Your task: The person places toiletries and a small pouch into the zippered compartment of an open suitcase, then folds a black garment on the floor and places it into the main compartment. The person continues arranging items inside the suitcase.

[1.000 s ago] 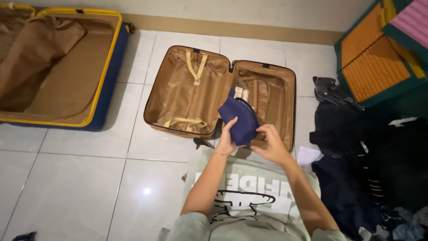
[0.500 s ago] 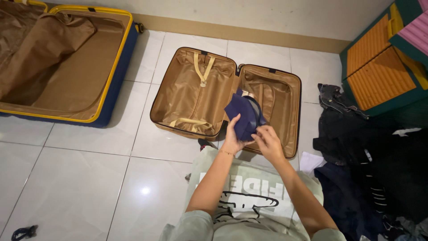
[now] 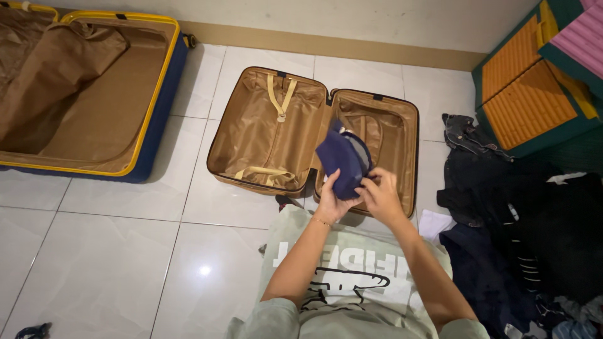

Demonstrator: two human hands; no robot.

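A folded dark blue garment (image 3: 341, 161) is held up over the near edge of a small open suitcase (image 3: 270, 125) with tan lining. My left hand (image 3: 330, 199) grips the garment from below. My right hand (image 3: 380, 193) pinches its lower right edge. The suitcase lies flat on the white tiled floor, both halves open, with cream straps in the left half. A pale grey printed shirt (image 3: 352, 276) lies spread under my forearms.
A larger open suitcase (image 3: 147, 119) with blue shell and yellow rim lies at the upper left. A pile of dark clothes (image 3: 521, 213) covers the floor at right. A green and orange plastic crate (image 3: 534, 88) stands at upper right. A wall skirting runs along the back.
Both hands have kept hold of the blue garment and reworked their grip. My right hand has closed in on its lower edge. The view has shifted slightly.
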